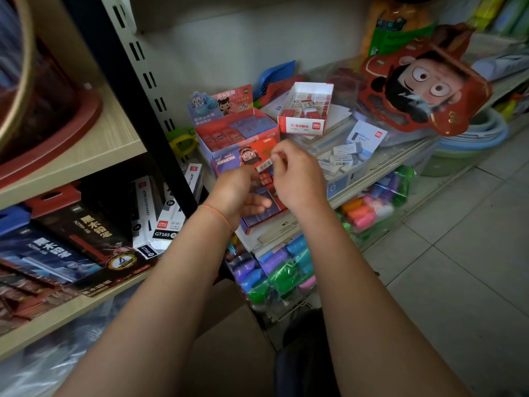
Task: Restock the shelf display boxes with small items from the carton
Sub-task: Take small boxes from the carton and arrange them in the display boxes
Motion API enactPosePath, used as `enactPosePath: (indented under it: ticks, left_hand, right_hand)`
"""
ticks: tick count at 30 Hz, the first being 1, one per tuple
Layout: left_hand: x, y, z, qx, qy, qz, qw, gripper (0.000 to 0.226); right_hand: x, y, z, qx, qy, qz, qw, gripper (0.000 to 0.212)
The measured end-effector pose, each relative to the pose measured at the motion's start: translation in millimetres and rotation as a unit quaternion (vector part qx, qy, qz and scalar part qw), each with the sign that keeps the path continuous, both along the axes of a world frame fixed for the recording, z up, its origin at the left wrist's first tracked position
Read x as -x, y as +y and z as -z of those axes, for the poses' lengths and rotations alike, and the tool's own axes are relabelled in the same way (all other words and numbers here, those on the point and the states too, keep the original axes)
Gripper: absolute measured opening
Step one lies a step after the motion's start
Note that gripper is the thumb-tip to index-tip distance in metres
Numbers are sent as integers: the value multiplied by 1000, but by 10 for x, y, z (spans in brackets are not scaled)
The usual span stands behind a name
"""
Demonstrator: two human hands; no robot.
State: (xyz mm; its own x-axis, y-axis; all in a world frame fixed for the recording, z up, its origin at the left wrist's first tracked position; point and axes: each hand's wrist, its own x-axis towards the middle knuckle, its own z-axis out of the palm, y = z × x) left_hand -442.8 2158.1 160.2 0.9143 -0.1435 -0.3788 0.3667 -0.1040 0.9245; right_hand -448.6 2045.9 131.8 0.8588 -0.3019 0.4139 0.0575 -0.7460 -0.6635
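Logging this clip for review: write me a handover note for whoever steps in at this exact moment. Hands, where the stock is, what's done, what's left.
Right hand: pinches one small eraser at its fingertips, above the near red display box.
Left hand: fingers loosely curled over that same box; whether it holds anything cannot be told.
Stock: the rear red-and-blue display box looks full. The white 2B eraser box is partly filled. Loose white erasers lie on the shelf to the right. The brown carton sits below, between the arms.
Done: the rear box.
Left: place the held eraser, then fill the near box.
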Motion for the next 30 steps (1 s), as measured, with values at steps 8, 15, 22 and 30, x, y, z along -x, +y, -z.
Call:
enactPosePath:
  ticks: [8,15,22,30]
  left_hand:
    - [-41,1,3,32,26,7,999,42]
    - [-40,19,41,33,38,6,999,59]
    - [-71,-37,36,32,59,1,998,56]
    - [-174,-64,33,65,81,-6,995,64]
  right_hand:
    - [-25,117,-4,89,9,23,996,20]
    - [-8,146,46,86,70,10,994,11]
    - [34,-74,-24,-24,35,93,995,29]
    - [99,-249,-34,-72,144,10,987,34]
